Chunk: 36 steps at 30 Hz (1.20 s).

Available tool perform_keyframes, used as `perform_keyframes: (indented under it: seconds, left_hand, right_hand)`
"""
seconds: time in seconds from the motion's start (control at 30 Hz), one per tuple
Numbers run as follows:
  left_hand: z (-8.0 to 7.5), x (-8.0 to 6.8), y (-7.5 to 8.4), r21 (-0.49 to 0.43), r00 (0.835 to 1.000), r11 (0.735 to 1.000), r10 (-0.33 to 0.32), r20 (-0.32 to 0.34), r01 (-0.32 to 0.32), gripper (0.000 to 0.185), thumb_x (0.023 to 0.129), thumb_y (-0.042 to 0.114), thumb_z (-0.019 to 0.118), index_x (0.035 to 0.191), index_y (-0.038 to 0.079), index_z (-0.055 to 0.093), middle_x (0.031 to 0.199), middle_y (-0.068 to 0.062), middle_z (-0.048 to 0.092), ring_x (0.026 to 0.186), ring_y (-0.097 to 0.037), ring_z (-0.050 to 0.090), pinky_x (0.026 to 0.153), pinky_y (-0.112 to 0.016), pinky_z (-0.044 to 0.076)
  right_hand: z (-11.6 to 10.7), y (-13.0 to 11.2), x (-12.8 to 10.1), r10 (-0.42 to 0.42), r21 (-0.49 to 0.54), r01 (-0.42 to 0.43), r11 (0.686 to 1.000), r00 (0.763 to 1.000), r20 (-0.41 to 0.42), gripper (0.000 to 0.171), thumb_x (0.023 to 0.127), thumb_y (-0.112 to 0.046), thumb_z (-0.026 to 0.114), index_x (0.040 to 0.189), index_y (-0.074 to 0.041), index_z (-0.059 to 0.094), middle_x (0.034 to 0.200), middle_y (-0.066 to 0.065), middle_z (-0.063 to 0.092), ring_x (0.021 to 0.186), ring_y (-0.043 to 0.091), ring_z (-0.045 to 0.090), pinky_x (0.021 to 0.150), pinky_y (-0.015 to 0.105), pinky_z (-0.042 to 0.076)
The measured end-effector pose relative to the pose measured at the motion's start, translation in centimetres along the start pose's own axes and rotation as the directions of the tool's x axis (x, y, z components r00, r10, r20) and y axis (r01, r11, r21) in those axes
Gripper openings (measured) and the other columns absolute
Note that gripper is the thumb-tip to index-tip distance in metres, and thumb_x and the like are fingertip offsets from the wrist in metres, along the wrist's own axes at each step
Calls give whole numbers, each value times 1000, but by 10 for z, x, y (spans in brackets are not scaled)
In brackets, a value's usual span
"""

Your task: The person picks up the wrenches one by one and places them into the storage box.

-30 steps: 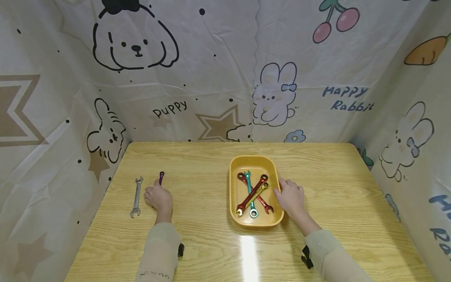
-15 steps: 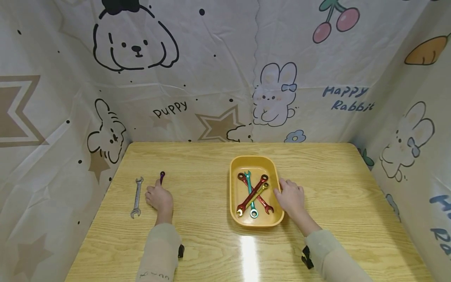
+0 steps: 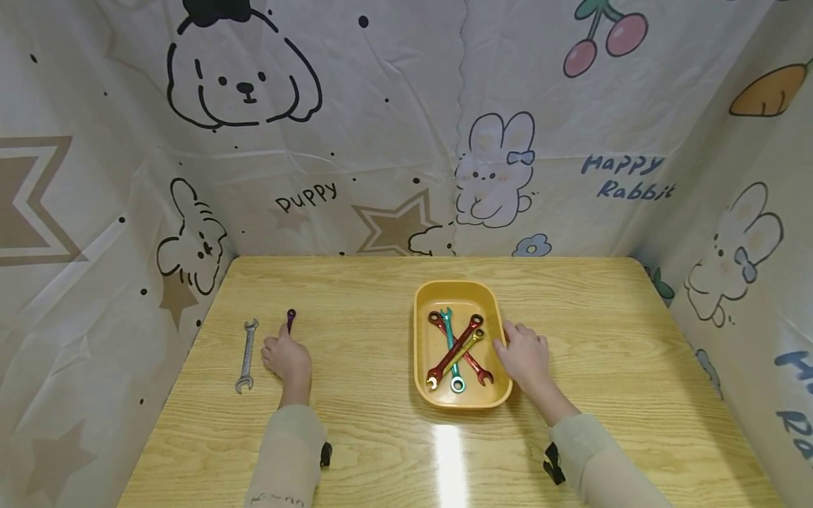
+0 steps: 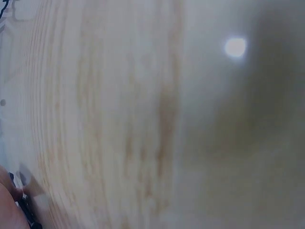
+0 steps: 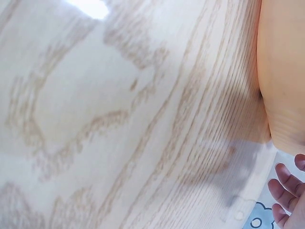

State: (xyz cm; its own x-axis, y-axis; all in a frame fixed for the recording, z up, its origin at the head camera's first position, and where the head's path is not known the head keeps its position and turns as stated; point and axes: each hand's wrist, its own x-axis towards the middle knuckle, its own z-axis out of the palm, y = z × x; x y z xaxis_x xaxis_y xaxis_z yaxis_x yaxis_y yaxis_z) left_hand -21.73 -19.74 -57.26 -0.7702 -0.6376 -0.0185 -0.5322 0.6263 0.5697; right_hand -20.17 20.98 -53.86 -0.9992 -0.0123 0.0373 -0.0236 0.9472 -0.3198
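Observation:
My left hand (image 3: 287,356) pinches a small purple wrench (image 3: 291,319) on the left of the table; only its ring end shows past the fingers in the head view. At the lower left of the left wrist view, fingertips (image 4: 9,200) hold the dark wrench shaft (image 4: 28,214). To the left of that hand lies a silver open-ended wrench (image 3: 247,356). My right hand (image 3: 526,356) holds the right rim of a yellow tray (image 3: 420,339), thumb over the edge, fingers outside. Inside it, two red wrenches (image 3: 473,356), a teal wrench (image 3: 449,331) and a gold wrench (image 3: 468,346) lie crossed.
The wooden table (image 3: 362,339) ends at a printed cloth backdrop (image 3: 381,141) behind and on both sides. Tabletop separates the left hand from the tray. Light reflects off the table in front of the tray.
The purple wrench's end has shifted very slightly in the left hand's fingers. The right hand and tray stay where they were.

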Motion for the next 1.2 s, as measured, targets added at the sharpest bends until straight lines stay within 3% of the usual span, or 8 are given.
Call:
perform_keyframes:
  seconds: [0.7,1.2]
  left_hand:
    - [-2,-7,-1,-30,996,998,53,-68,-55,41,85,-4,45,125,2,51,109,-33,46,102,-47,41,88,-55,32]
    - [1,-11,1,-23,995,998,64,-79,-66,43,84,-4,47,126,2,51,106,-30,48,97,-44,43,86,-52,34]
  right_hand:
    - [-1,-1,-1,-2,-1,2,1000,1000,-2,44,88,-29,52,124,-4,51,109,21,58,101,38,52,84,52,32]
    - [-2,-1,-1,-3,0,3,1000,1000,-8,42,87,-29,53,121,-5,52,107,20,58,98,38,53,83,52,33]
